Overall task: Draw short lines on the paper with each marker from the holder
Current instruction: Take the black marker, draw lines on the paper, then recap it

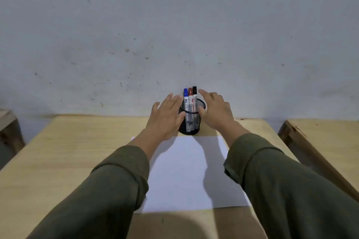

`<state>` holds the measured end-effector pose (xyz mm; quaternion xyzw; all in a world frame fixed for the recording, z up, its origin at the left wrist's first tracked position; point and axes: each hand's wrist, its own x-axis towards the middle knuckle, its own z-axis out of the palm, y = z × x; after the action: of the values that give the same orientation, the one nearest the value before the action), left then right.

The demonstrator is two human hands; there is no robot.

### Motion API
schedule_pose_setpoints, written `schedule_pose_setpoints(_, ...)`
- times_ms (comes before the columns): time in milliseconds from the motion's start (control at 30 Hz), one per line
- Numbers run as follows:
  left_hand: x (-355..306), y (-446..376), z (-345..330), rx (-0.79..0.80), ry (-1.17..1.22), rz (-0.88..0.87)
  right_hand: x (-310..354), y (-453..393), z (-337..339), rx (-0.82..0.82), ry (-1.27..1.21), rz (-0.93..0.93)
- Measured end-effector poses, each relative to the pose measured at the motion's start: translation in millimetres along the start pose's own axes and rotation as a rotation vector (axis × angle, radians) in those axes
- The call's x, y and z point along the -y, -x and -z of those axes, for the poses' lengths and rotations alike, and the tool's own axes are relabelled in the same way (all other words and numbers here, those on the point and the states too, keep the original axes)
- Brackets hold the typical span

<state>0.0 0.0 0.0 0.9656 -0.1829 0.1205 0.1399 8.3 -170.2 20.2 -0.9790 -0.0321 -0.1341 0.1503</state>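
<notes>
A black mesh holder (191, 125) stands at the far middle of the wooden table (68, 151), just beyond a blank white sheet of paper (186, 176). Three capped markers stand upright in it: blue (186, 96), red (190, 95) and black (194, 93). My left hand (165, 118) lies against the holder's left side with fingers stretched out and thumb at its front rim. My right hand (216, 112) flanks the right side, fingers spread, thumb by the rim, fingertips close to the black marker. Neither hand is closed around anything.
A stained grey wall (174, 35) rises right behind the table. Another wooden table (330, 137) stands to the right across a narrow gap. A piece of wooden furniture (7, 128) shows at the left edge. My green sleeves cover part of the paper's sides.
</notes>
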Motion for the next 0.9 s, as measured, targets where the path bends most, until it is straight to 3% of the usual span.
schedule_pose_setpoints(433, 18.3, -5.7, -20.9, -0.004, 0.025, -0.074, 0.3, -31.1, -12.8, -0.101, 0.016, 0.052)
schedule_pose_setpoints(800, 8.5, -5.7, -13.3, 0.030, -0.006, -0.028, 4.9, -19.2, -7.8, -0.190, -0.345, -0.023)
schedule_pose_setpoints(900, 2.3, -9.3, -1.7, 0.026, 0.004, -0.027, 12.4, -18.1, 11.0, -0.282, -0.528, -0.024)
